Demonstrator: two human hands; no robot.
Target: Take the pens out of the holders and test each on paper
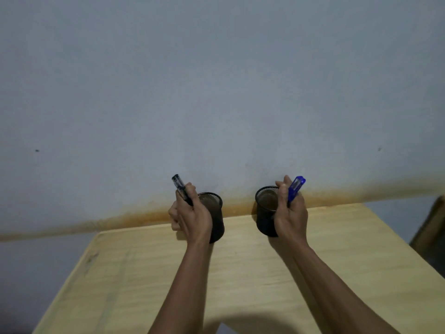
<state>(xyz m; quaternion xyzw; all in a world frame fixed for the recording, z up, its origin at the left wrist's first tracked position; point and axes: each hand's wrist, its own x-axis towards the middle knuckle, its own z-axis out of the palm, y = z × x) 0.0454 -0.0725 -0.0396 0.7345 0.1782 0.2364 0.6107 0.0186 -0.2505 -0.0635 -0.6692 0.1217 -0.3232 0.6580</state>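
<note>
Two black mesh pen holders stand at the far edge of the wooden table [144,273], near the wall. My left hand [190,216] grips a black pen [181,188] just left of the left holder [215,213], its capped end pointing up. My right hand [291,213] grips a blue pen [295,188] in front of the right holder [265,210], clip end up. Both holders look empty from this angle. A white corner of paper [225,329] shows at the bottom edge.
A grey wall with a rusty stain along its base stands right behind the table. A brown object [431,227] sits past the table's right side. The table's left edge runs diagonally toward the bottom left.
</note>
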